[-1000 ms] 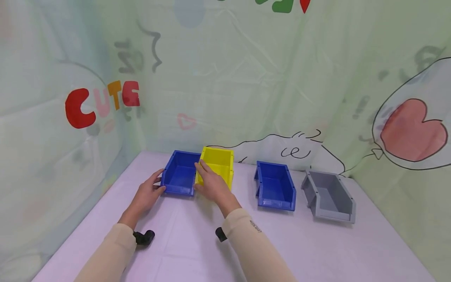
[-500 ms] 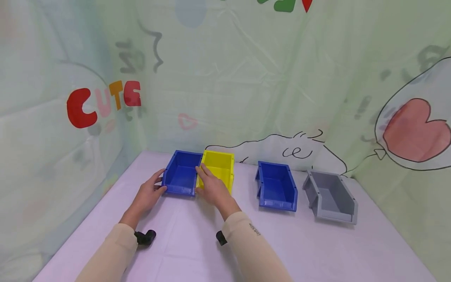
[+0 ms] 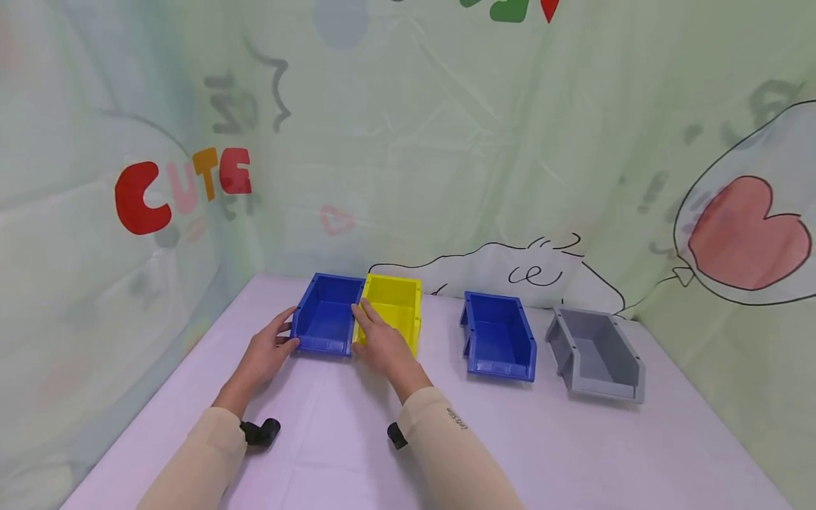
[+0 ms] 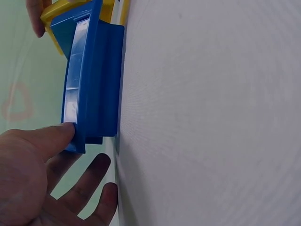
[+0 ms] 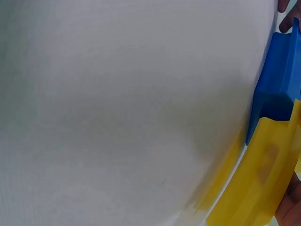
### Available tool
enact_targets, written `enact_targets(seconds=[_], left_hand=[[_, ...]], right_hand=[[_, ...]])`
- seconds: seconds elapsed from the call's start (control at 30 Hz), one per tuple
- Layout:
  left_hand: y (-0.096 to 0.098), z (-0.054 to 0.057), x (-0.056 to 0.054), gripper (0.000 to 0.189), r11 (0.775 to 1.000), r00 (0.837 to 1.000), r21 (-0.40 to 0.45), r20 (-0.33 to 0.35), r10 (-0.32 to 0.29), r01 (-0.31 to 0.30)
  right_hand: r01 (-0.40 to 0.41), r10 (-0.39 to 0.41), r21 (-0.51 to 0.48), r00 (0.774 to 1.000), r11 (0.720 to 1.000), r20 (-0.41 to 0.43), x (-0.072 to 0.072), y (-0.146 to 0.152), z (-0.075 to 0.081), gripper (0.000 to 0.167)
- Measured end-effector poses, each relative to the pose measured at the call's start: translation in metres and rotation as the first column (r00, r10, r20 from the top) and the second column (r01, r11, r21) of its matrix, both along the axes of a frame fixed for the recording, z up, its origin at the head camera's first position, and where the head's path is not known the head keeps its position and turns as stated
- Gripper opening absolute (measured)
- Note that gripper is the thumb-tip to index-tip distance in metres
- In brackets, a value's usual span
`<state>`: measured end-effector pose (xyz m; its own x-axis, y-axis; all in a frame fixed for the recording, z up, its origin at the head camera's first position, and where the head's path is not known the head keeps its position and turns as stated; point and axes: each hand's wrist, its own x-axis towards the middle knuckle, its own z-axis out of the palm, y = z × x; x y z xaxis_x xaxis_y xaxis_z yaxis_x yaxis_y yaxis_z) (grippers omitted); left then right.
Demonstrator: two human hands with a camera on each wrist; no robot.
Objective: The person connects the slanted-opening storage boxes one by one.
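Note:
A blue plastic storage bin [image 3: 328, 322] stands at the back left of the table. My left hand [image 3: 264, 354] holds its front left corner; in the left wrist view the thumb lies on the bin's front lip, and the lower fingers are spread off it. Right beside that bin, on its right, is a yellow storage bin [image 3: 395, 297]. My right hand [image 3: 385, 347] grips the yellow bin at its front left, fingers by the wall next to the blue bin. In the right wrist view, finger shapes show faintly through the yellow plastic [image 5: 249, 183]; most of that hand is hidden.
A second blue bin [image 3: 500, 336] and a grey bin [image 3: 599, 354] stand apart to the right on the white-covered table [image 3: 561, 453]. Printed curtains [image 3: 446, 163] hang close behind the bins and along both sides.
The yellow bin has come down and slightly toward me along the blue bin's side, with my right hand on it. My left hand and the blue bin have stayed almost in place.

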<state>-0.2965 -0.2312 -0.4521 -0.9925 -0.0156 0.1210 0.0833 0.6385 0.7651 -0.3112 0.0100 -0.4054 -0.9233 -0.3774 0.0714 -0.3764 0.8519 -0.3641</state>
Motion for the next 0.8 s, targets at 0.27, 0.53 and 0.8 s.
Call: enact_targets(seconds=[0.27, 0.53, 0.8], left_hand=[[0.0015, -0.0012, -0.0006, 0.068, 1.000, 1.000, -0.004, -0.013, -0.011, 0.011], [-0.0006, 0.0003, 0.0021, 0.068, 1.000, 1.000, -0.001, -0.007, -0.009, 0.009], [0.0001, 0.0009, 0.0011, 0.067, 1.000, 1.000, -0.029, -0.020, -0.013, 0.013]], right_hand=[[0.002, -0.002, 0.013, 1.000, 1.000, 0.004, 0.0023, 0.0025, -0.0048, 0.078], [-0.015, 0.014, 0.040, 1.000, 0.999, 0.015, 0.0046, 0.0015, -0.0067, 0.082], [-0.021, 0.013, 0.112, 0.997, 0.994, 0.073, -0.0001, -0.0006, 0.0025, 0.081]])
